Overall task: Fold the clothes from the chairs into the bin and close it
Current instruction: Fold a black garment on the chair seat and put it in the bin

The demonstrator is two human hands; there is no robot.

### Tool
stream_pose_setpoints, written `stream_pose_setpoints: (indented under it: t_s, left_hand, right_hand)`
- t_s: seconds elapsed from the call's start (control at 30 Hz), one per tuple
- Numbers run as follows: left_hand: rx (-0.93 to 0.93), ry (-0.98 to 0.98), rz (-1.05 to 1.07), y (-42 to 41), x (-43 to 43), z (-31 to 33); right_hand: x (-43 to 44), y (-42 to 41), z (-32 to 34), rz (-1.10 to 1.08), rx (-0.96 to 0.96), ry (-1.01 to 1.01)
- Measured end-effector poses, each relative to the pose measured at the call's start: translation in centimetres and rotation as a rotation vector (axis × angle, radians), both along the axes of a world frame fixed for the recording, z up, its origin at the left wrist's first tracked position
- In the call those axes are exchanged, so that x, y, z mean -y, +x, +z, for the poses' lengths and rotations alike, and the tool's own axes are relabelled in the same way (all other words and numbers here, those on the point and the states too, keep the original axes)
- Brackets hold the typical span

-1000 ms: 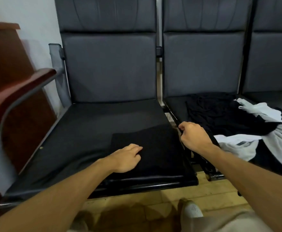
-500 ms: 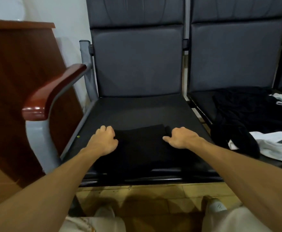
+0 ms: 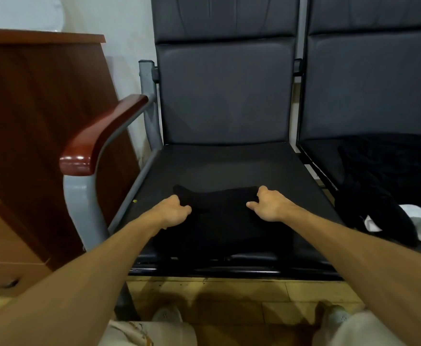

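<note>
- Head view: the garment (image 3: 221,223) is lying on the seat (image 3: 229,166), reaching from mid-seat to the front edge, straight ahead of the person.
- The left hand (image 3: 175,212) is gripping its far-left corner and the right hand (image 3: 269,206) its far-right corner. The 2 hands are sitting apart, level and equally near.
- Its far edge is running left to right between them. Judged: the coming fold or lift is turning on that line.
- Unfolded clothes (image 3: 379,186) are waiting to the right. The bin is not showing.

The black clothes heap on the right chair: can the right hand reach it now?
Probably yes, once it lets go: the right hand grips the folded black garment, but nothing stands between it and the black heap.
</note>
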State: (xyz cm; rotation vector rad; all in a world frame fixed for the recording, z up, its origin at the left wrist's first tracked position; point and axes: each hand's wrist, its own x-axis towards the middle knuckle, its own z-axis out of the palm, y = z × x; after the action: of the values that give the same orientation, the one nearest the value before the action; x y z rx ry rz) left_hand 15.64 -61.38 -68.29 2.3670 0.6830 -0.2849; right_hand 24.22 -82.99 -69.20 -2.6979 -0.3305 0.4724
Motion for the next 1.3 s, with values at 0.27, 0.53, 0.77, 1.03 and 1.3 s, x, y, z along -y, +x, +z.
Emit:
stream_pose_setpoints:
  t_s: [0.27, 0.53, 0.77, 1.03, 1.3]
  left_hand:
    - [0.278, -0.735, 0.401, -0.4, 2.4, 2.8]
    - [0.460, -0.872, 0.417, -5.2, 0.8, 7.9]
    - [0.843, -0.784, 0.495, -15.8, -6.5, 10.3]
    - [0.985, -0.659, 0.750, -30.1, -13.3, 4.5]
    - [0.854, -0.647, 1.127, -42.1, -15.3, -9.0]
  right_hand:
    - [0.0, -1.2, 1.9, -0.043, 0.121, 0.350]
    - [-2.6, -7.0, 6.6, 0.096, 0.250, 0.557]
    - [-11.8, -13.0, 10.5, 0.380, 0.364, 0.605]
    - [-23.0, -23.8, 8.2, 0.770, 0.267, 0.471]
    - [-30.9, -31.0, -2.5, 1.059, 0.077, 0.230]
